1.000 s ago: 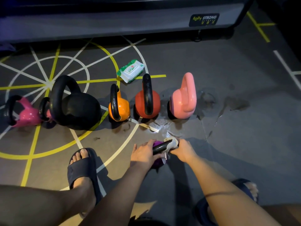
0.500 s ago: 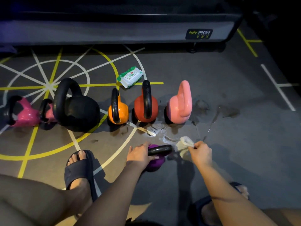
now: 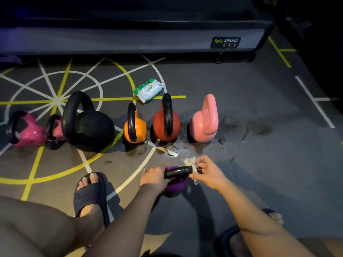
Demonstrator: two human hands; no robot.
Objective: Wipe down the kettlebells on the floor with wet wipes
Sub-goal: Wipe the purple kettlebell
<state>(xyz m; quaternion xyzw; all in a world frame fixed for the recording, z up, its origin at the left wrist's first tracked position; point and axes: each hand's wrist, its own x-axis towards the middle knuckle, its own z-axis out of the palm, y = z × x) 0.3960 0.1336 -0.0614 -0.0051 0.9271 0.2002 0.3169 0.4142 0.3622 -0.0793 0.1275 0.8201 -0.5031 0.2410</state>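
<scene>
A small purple kettlebell point(image 3: 175, 186) with a black handle stands on the floor just in front of me. My left hand point(image 3: 154, 178) grips the handle's left end and steadies it. My right hand point(image 3: 208, 175) pinches a crumpled white wet wipe point(image 3: 191, 162) wrapped over the handle's right end. Behind it stands a row of kettlebells: two magenta point(image 3: 31, 135), a large black one point(image 3: 91, 128), an orange one point(image 3: 136, 129), a red one point(image 3: 166, 125) and a pink one point(image 3: 205, 125). A green-and-white wet wipe pack point(image 3: 148, 89) lies behind the row.
Wet patches point(image 3: 258, 127) darken the grey floor right of the pink kettlebell. A strip of torn paper point(image 3: 163, 149) lies before the red one. My left foot in a dark slide point(image 3: 91, 193) is planted at lower left. A low machine base point(image 3: 130, 39) runs along the back.
My right hand, which had pulled the wipe away to the right of the handle, has come back onto the handle's right end. The left hand stays on the kettlebell.
</scene>
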